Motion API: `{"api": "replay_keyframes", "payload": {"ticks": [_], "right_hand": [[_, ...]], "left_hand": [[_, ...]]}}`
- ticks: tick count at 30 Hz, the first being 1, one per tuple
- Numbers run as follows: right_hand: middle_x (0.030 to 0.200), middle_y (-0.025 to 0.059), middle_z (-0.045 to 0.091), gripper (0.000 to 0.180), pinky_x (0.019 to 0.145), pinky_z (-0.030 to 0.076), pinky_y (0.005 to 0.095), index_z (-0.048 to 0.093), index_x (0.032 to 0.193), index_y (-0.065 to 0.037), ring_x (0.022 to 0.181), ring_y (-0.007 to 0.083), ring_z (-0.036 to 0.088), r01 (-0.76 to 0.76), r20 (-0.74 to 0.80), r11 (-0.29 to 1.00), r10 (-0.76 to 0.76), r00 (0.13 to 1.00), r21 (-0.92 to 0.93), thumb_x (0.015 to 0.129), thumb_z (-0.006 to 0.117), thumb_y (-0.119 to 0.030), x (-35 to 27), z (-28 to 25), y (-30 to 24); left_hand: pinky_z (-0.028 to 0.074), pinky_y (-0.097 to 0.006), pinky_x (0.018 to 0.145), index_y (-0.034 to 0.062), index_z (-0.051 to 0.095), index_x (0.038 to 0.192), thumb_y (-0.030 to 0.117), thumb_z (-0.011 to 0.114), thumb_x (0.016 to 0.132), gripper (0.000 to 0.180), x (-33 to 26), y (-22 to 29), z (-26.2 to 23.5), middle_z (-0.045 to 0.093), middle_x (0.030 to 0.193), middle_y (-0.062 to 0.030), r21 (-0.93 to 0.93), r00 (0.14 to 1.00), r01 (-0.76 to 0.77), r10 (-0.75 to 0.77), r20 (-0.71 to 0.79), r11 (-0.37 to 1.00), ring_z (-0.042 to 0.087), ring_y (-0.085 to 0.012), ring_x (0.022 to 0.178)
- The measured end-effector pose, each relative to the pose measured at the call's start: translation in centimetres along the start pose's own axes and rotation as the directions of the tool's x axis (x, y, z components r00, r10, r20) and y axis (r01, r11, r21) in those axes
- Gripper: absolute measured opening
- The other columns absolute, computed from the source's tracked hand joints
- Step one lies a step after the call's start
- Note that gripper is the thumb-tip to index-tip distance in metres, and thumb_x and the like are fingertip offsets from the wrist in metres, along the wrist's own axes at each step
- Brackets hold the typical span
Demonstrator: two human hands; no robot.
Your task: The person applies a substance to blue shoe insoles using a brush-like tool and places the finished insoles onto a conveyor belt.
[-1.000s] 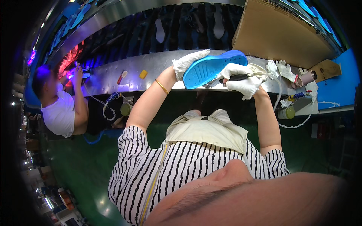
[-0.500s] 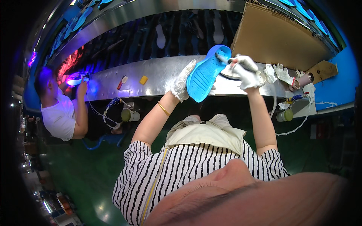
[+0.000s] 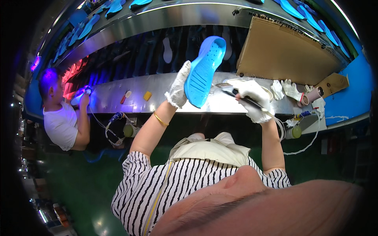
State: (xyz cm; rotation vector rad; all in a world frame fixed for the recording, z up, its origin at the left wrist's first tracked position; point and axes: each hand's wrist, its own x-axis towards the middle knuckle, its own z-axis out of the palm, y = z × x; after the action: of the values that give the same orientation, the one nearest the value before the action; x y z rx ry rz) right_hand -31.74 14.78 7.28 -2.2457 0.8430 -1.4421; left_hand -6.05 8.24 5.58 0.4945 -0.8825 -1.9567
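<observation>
A bright blue shoe sole [image 3: 204,74], ridged and dotted with small holes on its inner face, is tilted upright over the bench. My left hand [image 3: 179,87], in a white knit glove, grips its left edge, with the fingers partly hidden behind it. To the right, my gloved right hand [image 3: 256,98] is closed around the dark handle of a brush [image 3: 226,87]. The brush's light tip points left toward the sole, with a gap between them. Behind the right hand, a pale round dish [image 3: 268,91] is mostly covered.
The metal bench [image 3: 155,84] carries a yellow block [image 3: 147,96] and a red-handled tool [image 3: 123,99]. White gloves [image 3: 290,88], a pinkish cup [image 3: 314,94] and a cardboard sheet [image 3: 285,47] are at right. A co-worker [image 3: 61,118] sits at left. Blue soles [image 3: 291,8] lie on the far shelf.
The brush has come away from the inside of the sole as my right hand moved down toward me. The sole has shifted slightly left and turned more upright in my left hand.
</observation>
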Motion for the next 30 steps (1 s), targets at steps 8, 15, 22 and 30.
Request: {"api": "replay_keyframes", "payload": {"ticks": [8, 15, 22, 30], "right_hand": [[0.098, 0.011, 0.063, 0.022, 0.078, 0.049, 0.0261, 0.058, 0.084, -0.001, 0.09, 0.0163, 0.062, -0.186, -0.279, 0.938, 0.27, 0.922, 0.294, 0.073, 0.062, 0.017, -2.2, -1.1, 1.0], [0.097, 0.0076, 0.061, 0.023, 0.082, 0.048, 0.0295, 0.059, 0.086, -0.005, 0.092, 0.0152, 0.059, -0.298, -0.226, 0.9, 0.378, 0.898, 0.319, 0.075, 0.063, 0.015, -3.6, -0.7, 2.4], [0.095, 0.0056, 0.062, 0.023, 0.073, 0.05, 0.0235, 0.058, 0.089, -0.004, 0.083, 0.011, 0.061, -0.415, -0.223, 0.782, 0.557, 0.8, 0.464, 0.075, 0.064, 0.013, -3.3, 0.0, 3.8], [0.078, 0.0034, 0.061, 0.021, 0.06, 0.046, 0.0192, 0.059, 0.089, -0.005, 0.067, 0.0077, 0.058, -0.489, -0.176, 0.722, 0.631, 0.756, 0.49, 0.075, 0.066, 0.009, -4.7, 0.5, 5.5]], "left_hand": [[0.048, -0.053, 0.092, -0.0052, 0.031, 0.136, 0.055, 0.03, 0.094, 0.073, 11.4, 13.5, 9.1, 0.051, 0.122, -0.0238, -0.063, 0.944, -0.206, 0.215, 0.249, 0.977, 0.053, -0.0385, 0.109], [0.037, -0.038, 0.102, 0.0024, 0.049, 0.126, 0.025, 0.052, 0.088, 0.044, 21.0, 16.6, 4.9, 0.054, 0.124, -0.014, 0.851, 0.698, -0.362, 0.716, -0.023, 0.381, 0.051, -0.0279, 0.114], [0.036, -0.044, 0.098, 0.0148, 0.048, 0.129, 0.032, 0.059, 0.079, 0.054, 18.0, 21.2, 2.8, 0.055, 0.123, -0.0091, 0.61, 0.608, 0.316, 0.649, 0.457, -0.727, 0.05, -0.0285, 0.113], [0.049, -0.035, 0.084, 0.0179, 0.06, 0.118, 0.062, 0.05, 0.081, 0.058, 16.7, 26.7, -0.4, 0.066, 0.107, -0.0085, 0.682, 0.826, 0.497, 0.534, -0.181, -0.536, 0.063, -0.0242, 0.098]]}}
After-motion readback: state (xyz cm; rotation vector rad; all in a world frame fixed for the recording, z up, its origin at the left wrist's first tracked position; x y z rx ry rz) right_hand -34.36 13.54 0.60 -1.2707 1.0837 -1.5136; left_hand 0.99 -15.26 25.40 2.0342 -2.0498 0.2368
